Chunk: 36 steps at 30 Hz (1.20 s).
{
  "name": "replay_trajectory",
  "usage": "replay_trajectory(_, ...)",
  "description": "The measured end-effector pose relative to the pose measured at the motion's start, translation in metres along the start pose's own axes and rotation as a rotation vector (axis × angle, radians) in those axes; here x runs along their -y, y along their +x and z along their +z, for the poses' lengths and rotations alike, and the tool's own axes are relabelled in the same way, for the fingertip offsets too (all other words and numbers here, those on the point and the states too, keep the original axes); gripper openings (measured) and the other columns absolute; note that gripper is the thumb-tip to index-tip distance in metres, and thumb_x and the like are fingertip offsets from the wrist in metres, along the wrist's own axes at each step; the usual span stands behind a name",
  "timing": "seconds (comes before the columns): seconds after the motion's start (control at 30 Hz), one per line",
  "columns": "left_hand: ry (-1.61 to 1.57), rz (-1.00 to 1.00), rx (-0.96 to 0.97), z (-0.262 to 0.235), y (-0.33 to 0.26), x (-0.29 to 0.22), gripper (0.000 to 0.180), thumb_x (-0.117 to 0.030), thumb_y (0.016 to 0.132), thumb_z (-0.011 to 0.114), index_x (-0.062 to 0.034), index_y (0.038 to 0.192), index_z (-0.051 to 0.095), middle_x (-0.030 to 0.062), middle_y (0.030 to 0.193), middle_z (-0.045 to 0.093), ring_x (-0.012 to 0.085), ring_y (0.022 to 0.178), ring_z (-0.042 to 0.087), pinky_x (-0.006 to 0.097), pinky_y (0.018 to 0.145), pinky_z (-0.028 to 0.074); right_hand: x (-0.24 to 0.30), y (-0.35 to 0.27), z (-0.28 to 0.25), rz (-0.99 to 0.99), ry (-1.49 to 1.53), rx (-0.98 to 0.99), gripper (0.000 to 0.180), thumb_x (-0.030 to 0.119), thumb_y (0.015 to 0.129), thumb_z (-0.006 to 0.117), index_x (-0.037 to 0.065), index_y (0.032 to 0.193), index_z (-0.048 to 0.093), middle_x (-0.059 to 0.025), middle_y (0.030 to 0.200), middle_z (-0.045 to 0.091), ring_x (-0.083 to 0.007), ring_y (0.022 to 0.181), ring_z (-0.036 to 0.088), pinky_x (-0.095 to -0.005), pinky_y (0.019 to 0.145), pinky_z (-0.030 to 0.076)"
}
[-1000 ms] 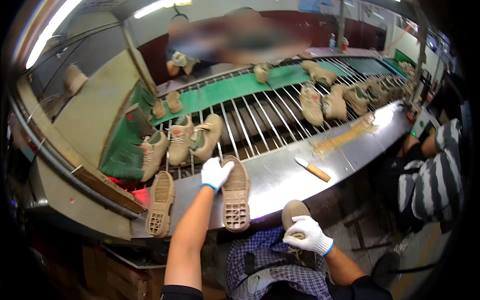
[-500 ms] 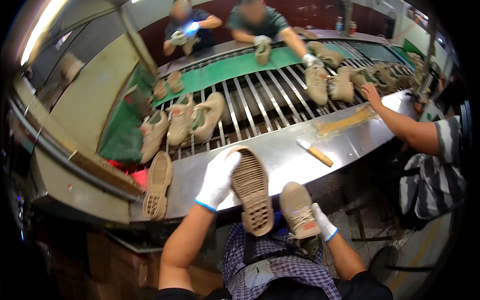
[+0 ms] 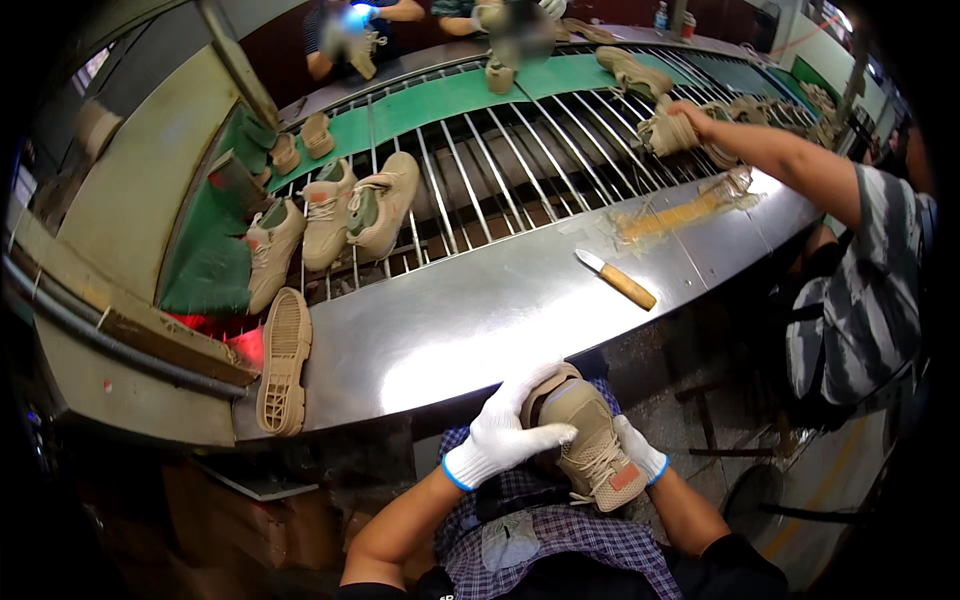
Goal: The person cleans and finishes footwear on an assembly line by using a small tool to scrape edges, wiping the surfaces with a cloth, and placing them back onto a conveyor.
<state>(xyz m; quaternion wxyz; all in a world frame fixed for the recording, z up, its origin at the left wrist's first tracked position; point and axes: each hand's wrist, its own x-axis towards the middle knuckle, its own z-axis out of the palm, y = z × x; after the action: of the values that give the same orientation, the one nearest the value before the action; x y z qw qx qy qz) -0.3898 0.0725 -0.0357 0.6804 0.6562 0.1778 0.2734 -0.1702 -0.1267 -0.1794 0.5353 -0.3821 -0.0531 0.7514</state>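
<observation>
Over my lap I hold a beige lace-up shoe upper, its toe pointing away from me. My right hand, in a white glove with a blue cuff, grips it from the right side; most of its fingers are hidden behind the shoe. My left hand, gloved alike, is closed on a beige shoe sole pressed along the upper's left side near the toe. Only the sole's rim shows there, and the left thumb lies across the upper. Another beige sole rests at the left end of the metal ledge.
A knife with a wooden handle lies on the ledge. Beyond it, beige shoes stand on a metal slat conveyor with a green strip. A co-worker's arm reaches in from the right; two people work across.
My left hand has brought the sole down and right against the upper, turning its ridged face from view. At right, the co-worker's hand has moved onto a shoe. My view has shifted slightly.
</observation>
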Motion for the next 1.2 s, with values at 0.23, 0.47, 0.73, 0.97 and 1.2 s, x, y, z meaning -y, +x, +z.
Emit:
replay_trajectory(0.23, 0.223, 0.104, 0.005, -0.002, 0.0, -0.006, 0.092, -0.028, 0.082, 0.096, 0.0017, 0.156, 0.05, 0.0224, 0.15, 0.058, 0.033, 0.139, 0.06, 0.043, 0.117, 0.049, 0.022, -0.007, 0.03, -0.081, -0.397, 0.02, 0.075, 0.059, 0.111, 0.05, -0.007, 0.146, 0.057, -0.0164, 0.136, 0.071, -0.0204, 0.12, 0.069, -0.0375, 0.105, 0.056)
replay_trajectory(0.47, 0.21, 0.053, 0.028, -0.006, -0.005, -0.002, 0.097, -0.016, 0.08, 0.097, 0.0044, 0.159, 0.044, 0.0203, 0.157, 0.054, 0.0292, 0.142, 0.056, 0.044, 0.12, 0.047, 0.029, -0.007, 0.045, -0.095, -0.453, 0.034, 0.076, 0.062, 0.111, 0.049, -0.008, 0.14, 0.06, -0.0149, 0.131, 0.072, -0.0185, 0.115, 0.069, -0.0351, 0.101, 0.056)
replay_trajectory(0.73, 0.15, 0.037, -0.095, 0.002, -0.008, -0.011, 0.081, -0.018, 0.084, 0.094, 0.0074, 0.151, 0.054, 0.0225, 0.147, 0.064, 0.0289, 0.133, 0.065, 0.04, 0.114, 0.052, 0.023, -0.001, 0.046, -0.199, -0.403, 0.038, 0.064, 0.049, 0.114, 0.05, -0.009, 0.14, 0.059, -0.0145, 0.131, 0.072, -0.0175, 0.115, 0.068, -0.0352, 0.101, 0.056)
replay_trajectory(0.97, 0.126, 0.095, -0.006, -0.035, 0.031, -0.06, 0.084, -0.017, 0.087, 0.091, 0.0037, 0.156, 0.049, 0.0174, 0.145, 0.065, 0.0251, 0.135, 0.062, 0.04, 0.117, 0.049, 0.053, 0.025, 0.098, -0.295, -0.275, 0.186, 0.079, 0.063, 0.11, 0.049, -0.008, 0.145, 0.056, -0.0148, 0.134, 0.071, -0.0198, 0.119, 0.069, -0.0356, 0.104, 0.057)
replay_trajectory(1.2, 0.46, -0.01, 0.171, -0.075, 0.019, -0.142, 0.078, -0.037, 0.092, 0.085, -0.007, 0.157, 0.054, 0.0162, 0.145, 0.068, 0.0269, 0.133, 0.065, 0.039, 0.115, 0.05, 0.041, 0.026, 0.138, -0.414, -0.758, 0.18, 0.068, 0.055, 0.115, 0.041, -0.005, 0.143, 0.06, -0.0172, 0.128, 0.073, -0.0219, 0.114, 0.07, -0.0386, 0.101, 0.056)
